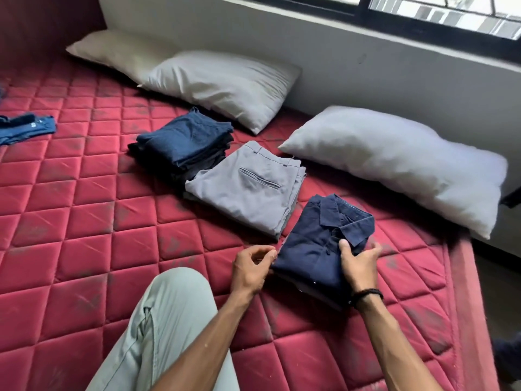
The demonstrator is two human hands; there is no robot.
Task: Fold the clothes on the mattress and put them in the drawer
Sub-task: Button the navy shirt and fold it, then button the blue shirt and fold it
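Observation:
A folded navy collared shirt (318, 246) lies on the red quilted mattress (84, 221) in front of me. My left hand (251, 273) pinches its left edge with curled fingers. My right hand (359, 262) grips its right side, thumb on top near the collar. Behind it lie folded grey trousers (248, 190) and a folded stack of dark blue clothes (183, 143). An unfolded blue garment (25, 128) lies at the far left edge. No drawer is in view.
Three pale pillows (394, 165) (222, 83) (112, 52) lie along the wall under the window. My knee in light trousers (163, 320) rests on the mattress at the bottom. The mattress edge drops off at the right, with floor beyond.

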